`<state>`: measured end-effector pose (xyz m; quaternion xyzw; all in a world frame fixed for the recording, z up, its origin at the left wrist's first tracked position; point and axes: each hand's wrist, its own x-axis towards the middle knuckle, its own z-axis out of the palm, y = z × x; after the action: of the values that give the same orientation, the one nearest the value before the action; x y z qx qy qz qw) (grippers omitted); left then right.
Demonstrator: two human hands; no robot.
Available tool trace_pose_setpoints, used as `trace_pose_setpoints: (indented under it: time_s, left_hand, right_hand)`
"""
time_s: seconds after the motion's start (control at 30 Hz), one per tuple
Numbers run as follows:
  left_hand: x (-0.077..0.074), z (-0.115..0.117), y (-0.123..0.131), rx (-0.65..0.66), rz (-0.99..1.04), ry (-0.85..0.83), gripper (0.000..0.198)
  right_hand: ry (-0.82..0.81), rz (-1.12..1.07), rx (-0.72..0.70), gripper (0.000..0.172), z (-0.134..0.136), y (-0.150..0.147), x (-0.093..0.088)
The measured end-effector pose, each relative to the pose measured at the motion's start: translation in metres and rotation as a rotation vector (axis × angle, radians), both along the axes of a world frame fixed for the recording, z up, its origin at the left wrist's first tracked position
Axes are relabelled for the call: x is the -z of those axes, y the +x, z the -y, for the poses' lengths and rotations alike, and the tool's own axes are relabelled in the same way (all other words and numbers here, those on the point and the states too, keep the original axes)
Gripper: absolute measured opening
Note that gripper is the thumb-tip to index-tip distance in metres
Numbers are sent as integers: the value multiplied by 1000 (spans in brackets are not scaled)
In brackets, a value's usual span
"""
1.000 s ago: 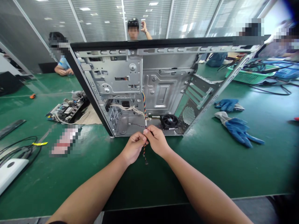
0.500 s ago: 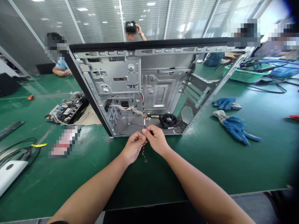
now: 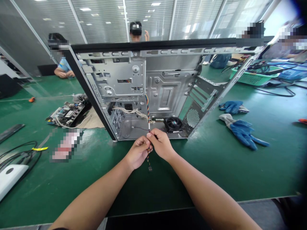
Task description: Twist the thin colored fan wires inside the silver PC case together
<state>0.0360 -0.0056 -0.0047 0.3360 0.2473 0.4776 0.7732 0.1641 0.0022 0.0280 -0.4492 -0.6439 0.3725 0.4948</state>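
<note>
An open metal computer case [image 3: 153, 92] stands on the green table [image 3: 216, 166] in front of me. A twisted multicoloured cable [image 3: 148, 111] runs down out of the case. Both my hands pinch this cable just before the case's front edge: my left hand [image 3: 137, 152] and my right hand [image 3: 161, 144] touch each other around it. The cable's small dark connector [image 3: 149, 168] dangles below my fingers. Inside the case lie a black fan [image 3: 174, 123] and a bundle of white wires [image 3: 130, 111].
Blue work gloves [image 3: 242, 131] lie at the right, a circuit board [image 3: 68, 114] at the left beside the case. Black cables and a white device [image 3: 11, 175] sit at the near left. Green and blue baskets [image 3: 254, 78] stand far right. Other people sit or stand beyond the case.
My hands stay pinched on the cable at the same spot. The dangling connector has shifted slightly lower. The person behind the case has lowered an arm.
</note>
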Motion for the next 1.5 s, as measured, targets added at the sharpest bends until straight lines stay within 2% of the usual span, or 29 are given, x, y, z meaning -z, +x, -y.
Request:
trace_pose_setpoints:
  time_s: [0.27, 0.5, 0.6, 0.9, 1.23, 1.33, 1.5]
  left_hand:
    - [-1, 2, -1, 3, 15, 15, 28]
    - [1, 1, 1, -162, -158, 217, 27]
    - [2, 0, 1, -193, -221, 260, 26]
    - [-2, 1, -1, -179, -257, 219, 24]
    - [-7, 3, -1, -97, -158, 183, 26]
    - [-5, 2, -1, -143, -233, 249, 25]
    - [-5, 3, -2, -254, -503, 452, 21]
  right_hand:
    - [6, 6, -28, 27, 0, 1, 0]
    - [57, 19, 13, 27, -3, 2, 4]
    - [87, 45, 56, 24, -2, 2, 2]
    - [38, -27, 24, 26, -4, 3, 3]
    - [-93, -193, -168, 27, -3, 2, 1]
    - [-87, -197, -145, 28, -4, 2, 2]
    - [-2, -88, -43, 27, -1, 3, 1]
